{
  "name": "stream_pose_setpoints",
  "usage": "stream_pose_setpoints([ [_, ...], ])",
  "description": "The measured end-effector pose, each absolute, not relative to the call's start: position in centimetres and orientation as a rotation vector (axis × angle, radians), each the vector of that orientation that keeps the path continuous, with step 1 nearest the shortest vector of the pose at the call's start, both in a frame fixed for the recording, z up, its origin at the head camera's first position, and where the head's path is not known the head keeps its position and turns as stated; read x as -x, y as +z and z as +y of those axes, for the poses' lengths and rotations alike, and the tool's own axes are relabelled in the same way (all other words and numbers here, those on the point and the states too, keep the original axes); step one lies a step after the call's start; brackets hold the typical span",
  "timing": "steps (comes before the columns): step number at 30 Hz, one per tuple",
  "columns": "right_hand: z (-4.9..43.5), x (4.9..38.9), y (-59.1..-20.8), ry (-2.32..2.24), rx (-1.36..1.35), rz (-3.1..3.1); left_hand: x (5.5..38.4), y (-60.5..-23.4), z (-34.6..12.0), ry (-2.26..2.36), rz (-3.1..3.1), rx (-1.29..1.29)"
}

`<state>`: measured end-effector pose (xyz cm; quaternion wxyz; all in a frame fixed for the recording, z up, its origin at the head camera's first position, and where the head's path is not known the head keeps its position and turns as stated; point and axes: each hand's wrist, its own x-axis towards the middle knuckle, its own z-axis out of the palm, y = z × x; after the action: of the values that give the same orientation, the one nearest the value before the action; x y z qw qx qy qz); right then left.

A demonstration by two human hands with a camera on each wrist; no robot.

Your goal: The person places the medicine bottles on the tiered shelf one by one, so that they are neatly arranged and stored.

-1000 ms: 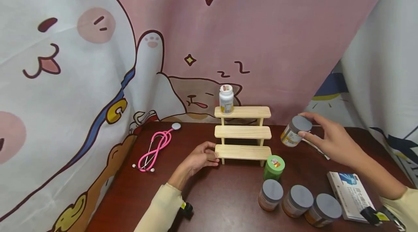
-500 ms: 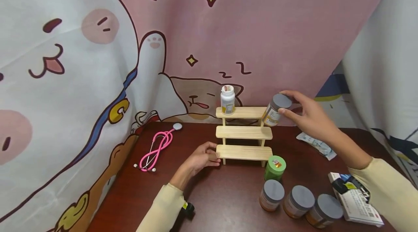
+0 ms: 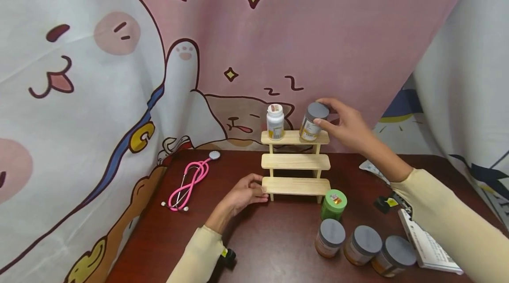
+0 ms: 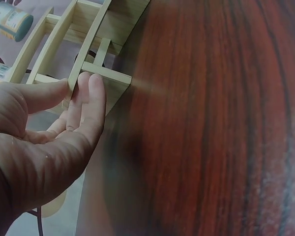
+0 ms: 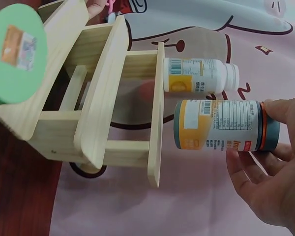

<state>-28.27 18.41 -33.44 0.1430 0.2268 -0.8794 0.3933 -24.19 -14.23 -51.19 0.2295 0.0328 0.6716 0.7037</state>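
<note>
A jar [image 5: 219, 125] with a grey lid and an orange and white label is gripped near its lid by my right hand [image 3: 350, 126]. In the right wrist view a small gap shows between the jar's base and the top tier of the wooden three-step rack [image 3: 296, 161]. On that tier's left end stands a white bottle [image 3: 275, 122]. My left hand [image 3: 245, 193] pinches the left end of the rack's lowest tier, thumb on one face and fingers on the other in the left wrist view.
A green jar [image 3: 334, 204] stands by the rack's front right corner, with grey-lidded jars [image 3: 362, 245] in front. A white box [image 3: 431, 247] and a packet [image 3: 374, 170] lie at right, partly behind the right arm. A pink stethoscope [image 3: 193, 179] lies at left. A printed curtain [image 3: 338, 31] hangs behind.
My right hand has carried the grey-lidded jar leftward and up, from right of the rack to over the right part of its top tier. My left hand keeps its hold on the rack.
</note>
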Motion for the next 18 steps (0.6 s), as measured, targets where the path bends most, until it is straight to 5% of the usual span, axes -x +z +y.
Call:
stream_pose_setpoints([
  [18, 15.5, 30.9, -34.8, 1.286, -0.581, -2.568, 24.0, -51.0, -14.2, 1.952, 1.838, -0.101],
])
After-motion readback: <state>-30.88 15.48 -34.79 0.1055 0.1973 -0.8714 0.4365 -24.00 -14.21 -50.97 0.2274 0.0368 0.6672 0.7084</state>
